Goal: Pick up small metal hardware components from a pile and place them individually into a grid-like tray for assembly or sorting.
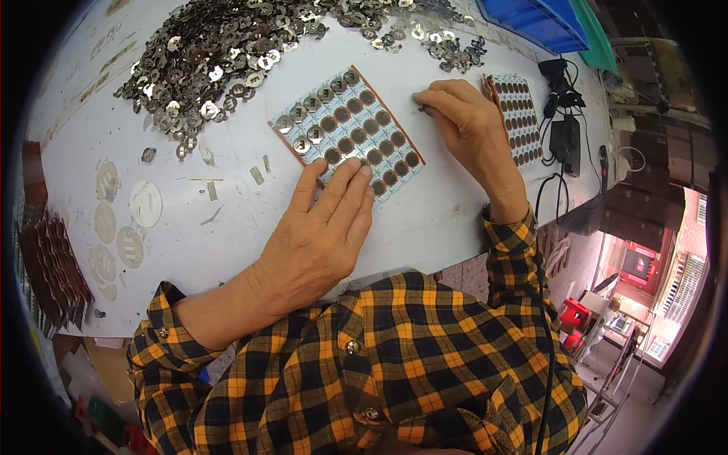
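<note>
A light-blue circuit board panel with rows of dark round pads lies tilted on the table in front of me. Silvery metal discs with cut-outs sit on its far-left row, and a few more on the row beside it. My left hand rests its outstretched fingers on the panel's near edge. To the right of the panel, my right hand is held in a pinch above the table. Something small and dark shows under its fingertips, too small to name.
A big heap of loose metal discs spreads over the far left. More panels are stacked at the right, by black adapters and cables. A blue bin stands far right. Brown-edged strips lie at the left edge.
</note>
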